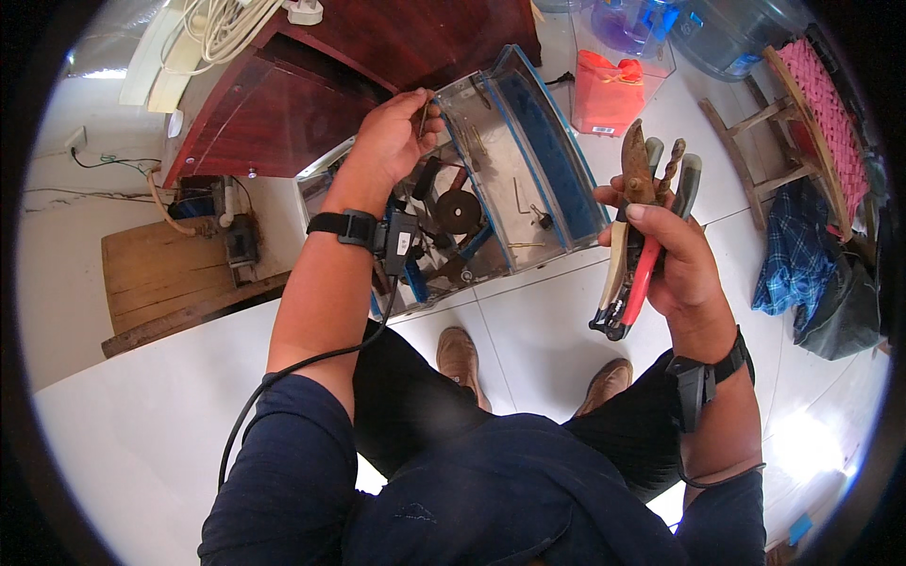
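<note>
My right hand [675, 250] is closed around a bundle of tools, held up to the right of the toolbox. In it are rusty-bladed pruning shears [636, 170], a thick twist drill bit [672, 162] and a tool with grey grips [692, 174]. Red and cream handles point downward, beside a dark metal end. Over the toolbox's far side, my left hand [401, 132] has its fingers curled around a thin brownish metal rod [425, 118], too small to name surely. Below it lies the clear, blue-edged toolbox [557, 247], containing a dark round disc [458, 211], a hex key [516, 195] and thin bits.
A dark red wooden cabinet [283, 113] stands behind the toolbox at left. A bin holding a red bag [609, 90], a large blue water bottle [736, 38] and a wooden stool with pink weaving [821, 123] stand at right. Coiled cable [222, 28] lies at upper left.
</note>
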`<action>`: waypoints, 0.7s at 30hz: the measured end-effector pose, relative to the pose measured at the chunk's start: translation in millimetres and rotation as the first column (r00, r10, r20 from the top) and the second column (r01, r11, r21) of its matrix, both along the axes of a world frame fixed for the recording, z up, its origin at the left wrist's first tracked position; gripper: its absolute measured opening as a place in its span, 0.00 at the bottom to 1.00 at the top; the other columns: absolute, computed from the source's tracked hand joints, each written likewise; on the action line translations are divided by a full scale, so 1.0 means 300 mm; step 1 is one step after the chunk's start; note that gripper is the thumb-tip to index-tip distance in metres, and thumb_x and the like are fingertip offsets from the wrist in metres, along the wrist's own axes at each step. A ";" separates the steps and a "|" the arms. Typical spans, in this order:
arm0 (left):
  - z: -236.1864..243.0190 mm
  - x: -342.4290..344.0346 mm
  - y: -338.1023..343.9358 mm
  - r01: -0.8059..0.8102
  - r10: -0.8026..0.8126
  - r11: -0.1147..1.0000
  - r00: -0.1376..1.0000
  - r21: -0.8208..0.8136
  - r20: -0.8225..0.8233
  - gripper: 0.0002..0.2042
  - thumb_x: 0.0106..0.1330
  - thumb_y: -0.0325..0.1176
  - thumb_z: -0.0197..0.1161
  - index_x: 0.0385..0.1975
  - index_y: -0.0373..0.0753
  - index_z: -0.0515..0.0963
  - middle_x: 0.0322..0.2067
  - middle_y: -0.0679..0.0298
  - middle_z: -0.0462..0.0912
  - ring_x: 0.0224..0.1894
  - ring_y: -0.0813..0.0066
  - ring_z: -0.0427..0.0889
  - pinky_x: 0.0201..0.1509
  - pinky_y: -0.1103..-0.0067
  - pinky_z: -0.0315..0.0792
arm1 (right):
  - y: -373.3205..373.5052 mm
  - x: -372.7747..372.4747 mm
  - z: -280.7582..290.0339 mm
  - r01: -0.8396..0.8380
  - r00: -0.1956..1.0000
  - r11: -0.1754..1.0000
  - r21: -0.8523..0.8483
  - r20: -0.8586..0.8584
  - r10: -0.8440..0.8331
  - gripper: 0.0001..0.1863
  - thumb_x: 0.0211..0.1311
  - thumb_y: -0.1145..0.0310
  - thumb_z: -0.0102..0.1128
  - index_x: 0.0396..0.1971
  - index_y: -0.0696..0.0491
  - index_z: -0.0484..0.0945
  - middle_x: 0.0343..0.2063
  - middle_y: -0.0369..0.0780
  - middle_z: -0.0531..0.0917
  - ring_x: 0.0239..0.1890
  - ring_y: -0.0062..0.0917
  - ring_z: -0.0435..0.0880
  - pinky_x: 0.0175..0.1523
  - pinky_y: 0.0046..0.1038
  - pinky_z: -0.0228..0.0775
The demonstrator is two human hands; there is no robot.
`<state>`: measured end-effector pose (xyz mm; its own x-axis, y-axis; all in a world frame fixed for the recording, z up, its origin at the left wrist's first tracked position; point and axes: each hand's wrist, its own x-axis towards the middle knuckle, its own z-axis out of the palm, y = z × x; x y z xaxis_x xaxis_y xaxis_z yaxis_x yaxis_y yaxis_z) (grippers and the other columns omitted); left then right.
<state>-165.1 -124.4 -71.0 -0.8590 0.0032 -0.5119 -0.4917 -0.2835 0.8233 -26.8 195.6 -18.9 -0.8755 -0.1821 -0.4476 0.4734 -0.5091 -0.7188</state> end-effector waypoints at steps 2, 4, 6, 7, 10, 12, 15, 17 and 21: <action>-0.001 -0.001 -0.005 -0.010 0.010 1.000 1.000 0.003 0.001 0.07 0.70 0.34 0.54 0.40 0.40 0.75 0.29 0.65 0.79 0.28 0.74 0.79 0.26 0.79 0.71 | -0.001 -0.001 -0.001 -0.005 1.000 1.000 -0.001 0.006 0.005 0.24 0.54 0.68 0.60 0.51 0.61 0.71 0.43 0.44 0.80 0.34 0.27 0.81 0.43 0.28 0.74; -0.001 0.000 -0.009 -0.016 0.016 1.000 1.000 -0.015 -0.007 0.06 0.69 0.34 0.55 0.39 0.39 0.75 0.29 0.65 0.79 0.28 0.74 0.79 0.27 0.79 0.71 | -0.003 -0.002 -0.002 -0.007 1.000 1.000 0.007 0.007 0.007 0.24 0.54 0.68 0.60 0.52 0.61 0.71 0.44 0.44 0.80 0.34 0.27 0.81 0.43 0.28 0.74; 0.002 -0.001 -0.009 -0.022 0.021 0.999 1.000 -0.036 -0.010 0.06 0.68 0.33 0.57 0.38 0.39 0.75 0.28 0.65 0.79 0.27 0.74 0.79 0.27 0.79 0.70 | -0.002 -0.002 -0.002 -0.008 1.000 1.000 0.009 0.009 0.007 0.24 0.54 0.68 0.60 0.52 0.61 0.71 0.44 0.44 0.79 0.34 0.27 0.81 0.43 0.28 0.74; 0.004 -0.002 -0.010 -0.025 0.025 0.998 1.000 -0.049 -0.010 0.06 0.67 0.33 0.57 0.38 0.39 0.75 0.28 0.65 0.79 0.27 0.74 0.78 0.27 0.79 0.70 | -0.002 -0.001 -0.002 -0.007 1.000 1.000 0.007 0.011 0.007 0.25 0.54 0.68 0.60 0.52 0.61 0.70 0.44 0.45 0.79 0.35 0.27 0.81 0.43 0.29 0.74; 0.013 -0.002 -0.014 -0.032 0.031 0.998 0.999 -0.057 -0.021 0.05 0.66 0.32 0.57 0.37 0.39 0.74 0.28 0.64 0.78 0.28 0.73 0.78 0.27 0.79 0.70 | -0.006 0.000 0.002 -0.001 1.000 1.000 0.003 0.014 0.001 0.25 0.55 0.68 0.60 0.52 0.62 0.70 0.44 0.45 0.79 0.35 0.27 0.81 0.43 0.29 0.74; 0.018 -0.001 -0.023 -0.036 0.035 0.997 0.999 -0.062 -0.027 0.05 0.66 0.31 0.58 0.36 0.39 0.74 0.28 0.64 0.78 0.28 0.73 0.78 0.27 0.79 0.70 | -0.010 0.000 0.005 -0.001 1.000 1.000 -0.004 0.015 0.001 0.25 0.55 0.68 0.60 0.52 0.62 0.70 0.43 0.46 0.79 0.35 0.28 0.81 0.43 0.29 0.74; 0.022 0.000 -0.026 -0.040 0.039 0.997 0.999 -0.073 -0.025 0.05 0.66 0.32 0.58 0.36 0.39 0.74 0.28 0.65 0.78 0.29 0.74 0.77 0.28 0.79 0.69 | -0.012 -0.002 0.006 -0.001 1.000 1.000 -0.019 0.018 0.001 0.25 0.55 0.69 0.59 0.52 0.62 0.69 0.43 0.46 0.79 0.35 0.28 0.81 0.43 0.29 0.73; 0.025 0.004 -0.025 -0.046 0.044 0.996 0.999 -0.074 -0.025 0.05 0.65 0.33 0.59 0.36 0.40 0.75 0.28 0.66 0.78 0.29 0.76 0.76 0.29 0.81 0.67 | -0.014 -0.002 -0.002 0.001 1.000 0.999 -0.032 0.017 -0.001 0.24 0.56 0.69 0.59 0.52 0.62 0.70 0.43 0.46 0.79 0.35 0.28 0.81 0.43 0.29 0.73; 0.035 0.010 -0.020 -0.070 0.068 0.992 0.997 -0.106 -0.027 0.05 0.65 0.33 0.60 0.36 0.41 0.75 0.28 0.67 0.78 0.29 0.75 0.76 0.30 0.80 0.67 | -0.021 -0.007 -0.001 0.002 1.000 1.000 -0.019 0.024 -0.002 0.23 0.56 0.69 0.58 0.52 0.63 0.70 0.41 0.46 0.80 0.35 0.28 0.81 0.43 0.29 0.73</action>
